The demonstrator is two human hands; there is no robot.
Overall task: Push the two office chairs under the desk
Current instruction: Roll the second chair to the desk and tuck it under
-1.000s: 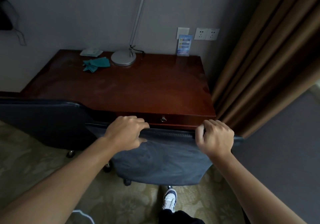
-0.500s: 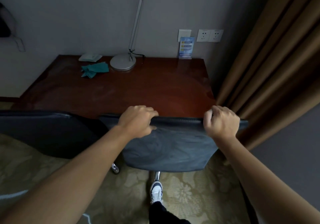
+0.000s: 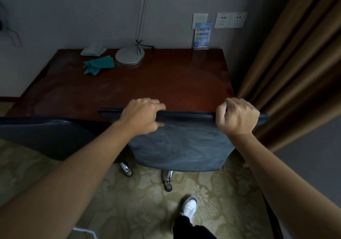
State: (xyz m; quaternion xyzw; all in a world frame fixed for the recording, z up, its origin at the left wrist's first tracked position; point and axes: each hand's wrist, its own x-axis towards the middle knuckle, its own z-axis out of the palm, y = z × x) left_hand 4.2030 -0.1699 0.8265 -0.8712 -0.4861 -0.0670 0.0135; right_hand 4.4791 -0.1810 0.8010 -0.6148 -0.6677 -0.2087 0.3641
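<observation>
Blue-grey chair point(image 3: 180, 146) stands at the front edge of the desk point(image 3: 147, 83), toward the desk's right end, backrest facing the person. Its top rail overlaps the desk edge in this view; whether the seat is under the desk cannot be told. Two chrome legs with castors point(image 3: 168, 185) show below the backrest on the carpet point(image 3: 129, 201).

Left hand point(image 3: 142, 117) is closed over the top rail near its left end, fingers curled over the far side, thumb on the near face. Right hand point(image 3: 238, 117) is closed over the rail near its right end in the same grip.

Second chair point(image 3: 48, 137), darker, sits at 9 o'clock from the first, just beside it, its backrest edge running along the desk front.

On the desk at 11 o'clock: a teal cloth point(image 3: 97, 66), a pale folded item point(image 3: 93, 51) behind it, and a round lamp base point(image 3: 130, 56) with its stem rising along the wall. A blue card point(image 3: 202, 35) stands at the back edge at 1 o'clock, below wall sockets point(image 3: 230, 20).

Brown curtain point(image 3: 295, 63) hangs at 3 o'clock. One white shoe point(image 3: 190, 207) is at 6 o'clock.
</observation>
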